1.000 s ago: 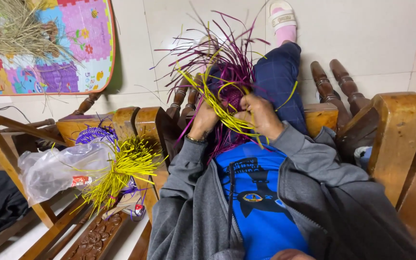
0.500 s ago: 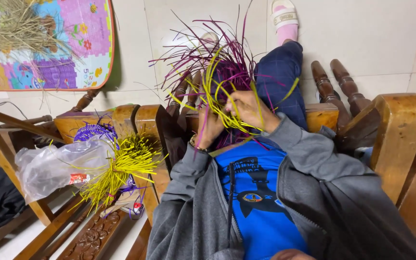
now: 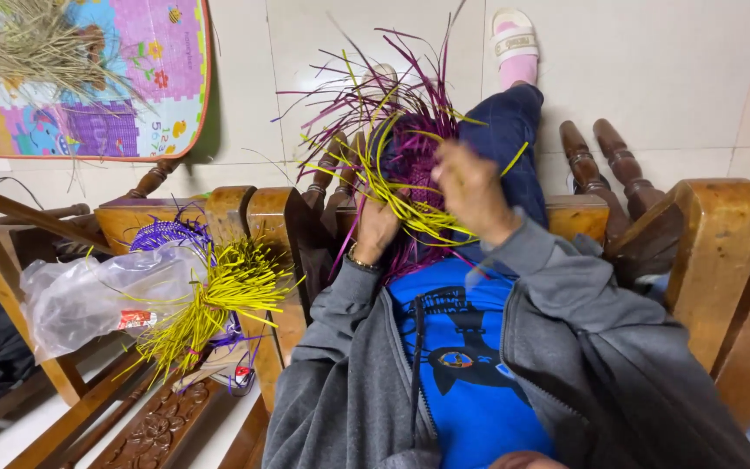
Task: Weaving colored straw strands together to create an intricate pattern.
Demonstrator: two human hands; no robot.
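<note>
Fingers blurred among strips

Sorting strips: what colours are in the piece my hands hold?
Purple and yellow woven strip piece, head view.

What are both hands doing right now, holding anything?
Left hand: closed on the purple and yellow strands at the base of the weave.
Right hand: blurred, against the yellow strands; grip cannot be told.
</note>
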